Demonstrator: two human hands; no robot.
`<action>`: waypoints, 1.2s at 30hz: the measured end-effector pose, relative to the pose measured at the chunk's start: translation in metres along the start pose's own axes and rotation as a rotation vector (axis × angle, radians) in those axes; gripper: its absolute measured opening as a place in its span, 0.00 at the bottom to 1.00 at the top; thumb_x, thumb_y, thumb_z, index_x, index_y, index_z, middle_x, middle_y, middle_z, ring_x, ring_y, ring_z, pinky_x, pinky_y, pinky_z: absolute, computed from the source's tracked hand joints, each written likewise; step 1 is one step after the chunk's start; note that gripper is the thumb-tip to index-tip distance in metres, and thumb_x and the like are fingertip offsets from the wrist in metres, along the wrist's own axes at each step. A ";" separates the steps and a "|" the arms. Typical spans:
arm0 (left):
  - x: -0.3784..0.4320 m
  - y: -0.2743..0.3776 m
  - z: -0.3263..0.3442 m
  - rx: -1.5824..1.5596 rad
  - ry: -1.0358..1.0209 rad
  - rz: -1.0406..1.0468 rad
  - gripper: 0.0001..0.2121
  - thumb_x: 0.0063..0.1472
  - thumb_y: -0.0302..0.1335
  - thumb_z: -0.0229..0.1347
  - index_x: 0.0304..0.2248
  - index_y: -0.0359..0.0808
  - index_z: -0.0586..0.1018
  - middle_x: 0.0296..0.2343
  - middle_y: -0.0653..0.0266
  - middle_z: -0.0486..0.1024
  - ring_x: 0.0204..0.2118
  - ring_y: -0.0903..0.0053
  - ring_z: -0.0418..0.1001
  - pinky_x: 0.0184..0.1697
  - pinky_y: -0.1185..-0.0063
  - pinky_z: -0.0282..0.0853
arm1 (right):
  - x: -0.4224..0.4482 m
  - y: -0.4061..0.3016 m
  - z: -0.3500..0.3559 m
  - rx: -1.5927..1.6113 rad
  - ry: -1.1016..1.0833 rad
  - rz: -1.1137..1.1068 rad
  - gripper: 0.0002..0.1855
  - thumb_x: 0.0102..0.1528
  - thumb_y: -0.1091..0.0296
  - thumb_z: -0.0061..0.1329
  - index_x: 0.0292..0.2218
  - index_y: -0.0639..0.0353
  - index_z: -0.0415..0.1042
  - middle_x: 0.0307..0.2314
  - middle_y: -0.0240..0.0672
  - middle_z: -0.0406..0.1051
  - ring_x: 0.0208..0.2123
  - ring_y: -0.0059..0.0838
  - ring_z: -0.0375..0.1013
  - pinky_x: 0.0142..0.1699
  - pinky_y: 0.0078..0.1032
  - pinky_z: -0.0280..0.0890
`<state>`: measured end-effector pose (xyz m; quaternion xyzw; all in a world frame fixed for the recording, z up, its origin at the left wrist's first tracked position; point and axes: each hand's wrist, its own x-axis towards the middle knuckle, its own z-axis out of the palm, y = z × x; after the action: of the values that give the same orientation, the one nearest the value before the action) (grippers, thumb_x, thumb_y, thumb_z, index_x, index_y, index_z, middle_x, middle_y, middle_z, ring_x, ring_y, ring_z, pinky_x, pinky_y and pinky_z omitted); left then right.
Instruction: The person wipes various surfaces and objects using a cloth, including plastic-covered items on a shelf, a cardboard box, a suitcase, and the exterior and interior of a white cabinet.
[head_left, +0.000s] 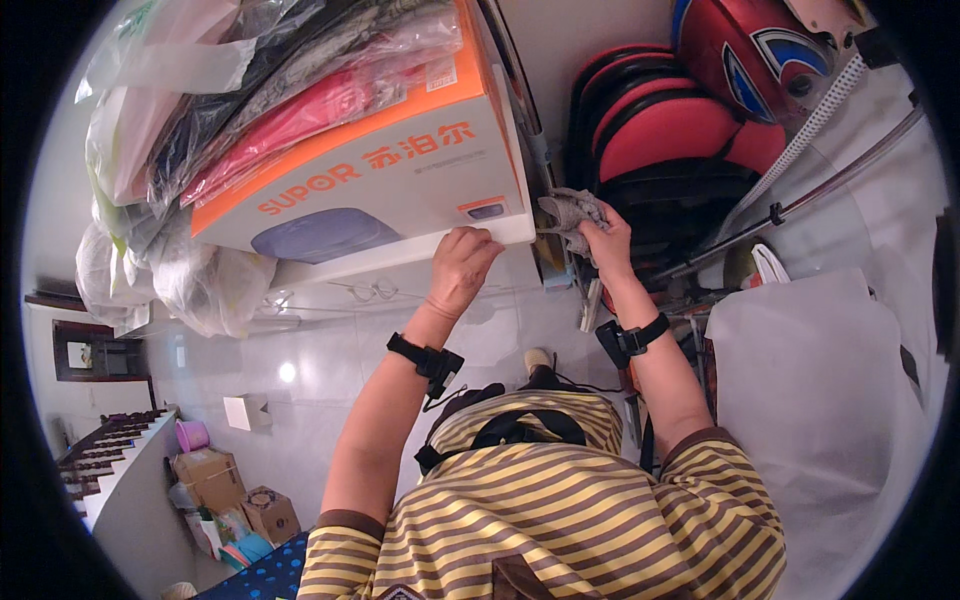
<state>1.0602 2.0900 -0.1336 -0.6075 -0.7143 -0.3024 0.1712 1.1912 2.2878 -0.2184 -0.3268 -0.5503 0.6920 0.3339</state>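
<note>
My right hand (611, 240) grips a crumpled grey cloth (571, 214) beside the right end of a white shelf or cabinet top (420, 253). My left hand (461, 270) rests at the front edge of that white top, its fingers bent and bunched together. Whether they grip the edge cannot be told. Just behind the left hand stands a large white and orange Supor cardboard box (420, 176), with a dark blue appliance printed on its front. Plastic-wrapped items, among them a pink package (277, 139), are piled on the box.
Red and black padded gear (667, 142) and a red helmet-like shell (757, 52) lie to the right. A grey-white cover (802, 375) drapes something near my right arm. Full white plastic bags (214, 274) hang at the left. Cardboard boxes (206, 476) stand by the staircase (112, 450).
</note>
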 end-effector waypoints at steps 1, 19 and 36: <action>0.000 -0.001 0.001 -0.001 0.008 0.005 0.11 0.42 0.21 0.60 0.30 0.40 0.79 0.27 0.67 0.72 0.32 0.70 0.70 0.34 0.74 0.68 | 0.002 0.000 0.000 0.002 -0.004 0.002 0.21 0.45 0.78 0.46 0.43 0.68 0.71 0.34 0.31 0.73 0.35 0.18 0.70 0.42 0.17 0.64; 0.008 0.005 -0.005 0.042 -0.029 0.019 0.10 0.43 0.21 0.60 0.29 0.37 0.78 0.27 0.66 0.73 0.31 0.70 0.71 0.32 0.76 0.70 | -0.005 0.008 0.020 0.075 -0.051 0.011 0.21 0.46 0.81 0.46 0.45 0.66 0.70 0.34 0.31 0.73 0.34 0.19 0.70 0.42 0.18 0.65; 0.008 0.001 -0.007 0.089 -0.035 0.096 0.10 0.43 0.24 0.58 0.30 0.37 0.78 0.29 0.68 0.73 0.32 0.72 0.71 0.34 0.76 0.69 | -0.017 0.007 0.027 0.104 -0.025 0.042 0.21 0.45 0.79 0.47 0.44 0.68 0.70 0.34 0.33 0.74 0.34 0.18 0.70 0.41 0.17 0.65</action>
<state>1.0588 2.0918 -0.1229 -0.6381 -0.6998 -0.2512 0.2000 1.1777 2.2583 -0.2190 -0.3117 -0.5108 0.7306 0.3290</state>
